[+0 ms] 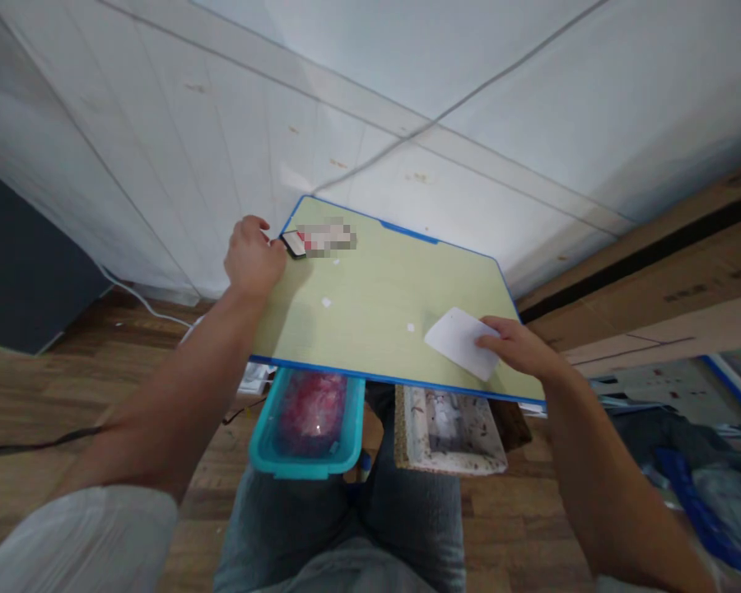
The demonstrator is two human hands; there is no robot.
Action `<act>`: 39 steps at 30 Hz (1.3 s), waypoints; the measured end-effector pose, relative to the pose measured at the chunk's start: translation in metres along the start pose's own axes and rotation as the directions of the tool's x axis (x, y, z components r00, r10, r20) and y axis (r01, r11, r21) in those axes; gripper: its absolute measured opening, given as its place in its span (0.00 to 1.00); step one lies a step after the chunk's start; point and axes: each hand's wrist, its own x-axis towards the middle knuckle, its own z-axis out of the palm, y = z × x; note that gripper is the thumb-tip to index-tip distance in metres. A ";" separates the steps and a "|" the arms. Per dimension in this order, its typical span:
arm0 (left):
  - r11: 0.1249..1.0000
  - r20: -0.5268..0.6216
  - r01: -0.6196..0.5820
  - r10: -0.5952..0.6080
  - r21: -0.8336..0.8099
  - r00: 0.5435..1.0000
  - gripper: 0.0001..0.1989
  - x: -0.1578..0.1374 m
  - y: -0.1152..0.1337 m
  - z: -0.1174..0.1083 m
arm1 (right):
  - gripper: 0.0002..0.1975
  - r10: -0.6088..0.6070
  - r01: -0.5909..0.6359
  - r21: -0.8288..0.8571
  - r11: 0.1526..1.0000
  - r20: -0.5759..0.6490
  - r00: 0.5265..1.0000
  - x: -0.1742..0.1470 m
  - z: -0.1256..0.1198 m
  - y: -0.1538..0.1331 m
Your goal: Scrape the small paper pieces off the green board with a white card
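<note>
My right hand [512, 344] pinches a white sheet of paper [460, 342] between thumb and fingers, over the right part of a pale yellow tabletop [370, 305] with a blue rim. My left hand [254, 257] is at the table's far left edge, fingers loosely curved with a gap between thumb and forefinger. Its thumb is close to the dark-edged end of a phone-like object [295, 244], most of which is blurred out. I cannot tell whether the thumb touches it. Small white scraps [326, 302] lie scattered on the tabletop.
Under the near table edge sit a teal plastic bin [263, 449] with a red, clear-wrapped bundle [314, 408] and a pale speckled box [417, 449]. Cardboard [667, 288] stands to the right. A white wall [358, 99] with a cable rises behind.
</note>
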 end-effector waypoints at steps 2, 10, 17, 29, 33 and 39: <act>1.000 0.007 -0.005 0.005 -0.016 1.000 0.17 0.000 0.000 0.000 | 0.13 0.065 -0.067 0.061 0.996 0.047 0.997 -0.030 -0.011 0.021; 0.999 0.022 -0.007 0.006 0.040 1.000 0.17 -0.006 0.006 -0.005 | 0.13 -0.178 0.182 0.052 0.982 -0.078 0.981 0.005 -0.015 -0.010; 0.987 -0.003 -0.059 0.060 0.148 0.998 0.18 -0.007 0.007 -0.005 | 0.12 -0.346 0.350 -0.122 0.929 0.055 0.937 0.097 -0.017 -0.065; 0.980 -0.009 -0.088 0.091 0.177 0.996 0.18 -0.005 0.006 -0.003 | 0.16 -0.221 0.234 0.004 0.972 0.354 0.909 -0.029 -0.034 -0.021; 0.985 -0.013 -0.070 0.073 0.156 0.997 0.17 -0.007 0.010 -0.005 | 0.14 -0.245 0.258 -0.085 0.962 0.142 0.959 -0.013 -0.027 -0.036; 0.986 -0.022 -0.042 0.046 0.162 0.999 0.17 -0.008 0.014 -0.008 | 0.14 -0.521 0.512 -0.119 0.850 -0.053 0.852 0.079 0.022 -0.128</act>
